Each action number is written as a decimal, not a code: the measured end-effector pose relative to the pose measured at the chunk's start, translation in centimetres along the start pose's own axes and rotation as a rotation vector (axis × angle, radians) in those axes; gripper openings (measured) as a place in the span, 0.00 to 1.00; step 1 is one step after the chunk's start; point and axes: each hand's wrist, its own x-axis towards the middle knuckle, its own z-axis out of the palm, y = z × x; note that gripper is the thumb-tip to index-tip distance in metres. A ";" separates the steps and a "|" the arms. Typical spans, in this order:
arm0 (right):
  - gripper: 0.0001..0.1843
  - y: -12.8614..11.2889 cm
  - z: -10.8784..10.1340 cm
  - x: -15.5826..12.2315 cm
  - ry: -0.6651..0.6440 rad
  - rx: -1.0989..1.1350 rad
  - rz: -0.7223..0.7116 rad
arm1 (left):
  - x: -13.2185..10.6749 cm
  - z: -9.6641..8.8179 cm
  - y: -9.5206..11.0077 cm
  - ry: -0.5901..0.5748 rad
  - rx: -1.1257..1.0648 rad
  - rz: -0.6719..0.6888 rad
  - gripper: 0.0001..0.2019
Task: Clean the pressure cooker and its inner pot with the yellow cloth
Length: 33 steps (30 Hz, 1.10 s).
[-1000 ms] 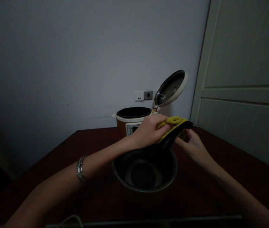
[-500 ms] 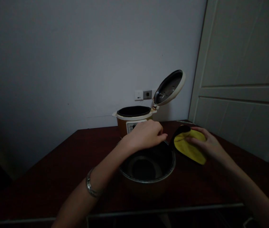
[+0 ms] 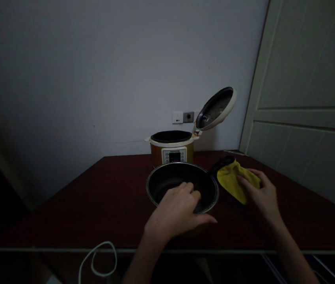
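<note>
A dark inner pot (image 3: 167, 173) with a pale metal rim stands upright on the dark red table, in front of an electric cooker. My left hand (image 3: 176, 209) is over the pot's near rim, palm down, fingers bent toward the inside and thumb stretched out to the right. Its fingertips are partly hidden, and firm contact with the rim cannot be made out. On the right, my right hand (image 3: 262, 193) pinches a yellow cloth (image 3: 231, 181) with a dark side. The cloth's dark left end reaches the pot's right rim.
The electric cooker (image 3: 155, 152) stands behind the pot, its hinged lid (image 3: 217, 108) raised to the right. Wall sockets (image 3: 182, 117) are behind it. A white cable (image 3: 108, 242) loops at the table's front edge. A pale panelled door (image 3: 303, 118) borders the right side.
My left hand has moved from the pot's far side toward its near rim, and its thumb now extends. My right hand still holds the cloth, now more bunched. The view has shifted slightly.
</note>
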 end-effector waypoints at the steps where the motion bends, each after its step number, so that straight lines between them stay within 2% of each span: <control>1: 0.26 0.3 0.0 -0.3 0.023 -0.018 -0.038 | -0.5 0.4 -0.2 0.028 0.016 0.006 0.24; 6: 0.33 1.0 0.0 -2.3 0.146 -0.280 -0.254 | -2.0 2.3 -1.7 0.135 0.108 -0.001 0.26; 8: 0.36 1.1 0.2 -3.2 0.115 -0.346 -0.291 | -2.4 2.8 -2.4 0.178 0.135 0.006 0.26; 10: 0.34 1.1 0.7 -4.1 0.049 -0.323 -0.304 | -2.7 3.2 -3.0 0.219 0.157 0.028 0.25; 12: 0.31 1.1 1.3 -4.8 -0.011 -0.224 -0.276 | -2.9 3.5 -3.5 0.265 0.184 0.067 0.23; 18: 0.25 1.0 3.1 -5.8 -0.233 0.133 0.011 | -2.8 5.0 -4.1 0.463 0.276 0.247 0.22; 21: 0.19 0.9 3.8 -6.0 -0.282 0.218 0.058 | -2.5 5.4 -4.2 0.575 0.319 0.290 0.23; 25: 0.19 0.3 4.9 -6.4 -0.239 0.313 0.081 | -2.5 4.9 -4.3 0.633 0.325 0.286 0.23; 28: 0.21 -1.2 5.3 -6.1 -0.249 0.410 0.068 | -2.9 3.8 -4.4 0.688 0.281 0.218 0.24; 33: 0.28 -5.9 4.8 -4.0 -0.453 0.505 -0.115 | -3.5 2.1 -4.2 0.840 0.132 0.028 0.23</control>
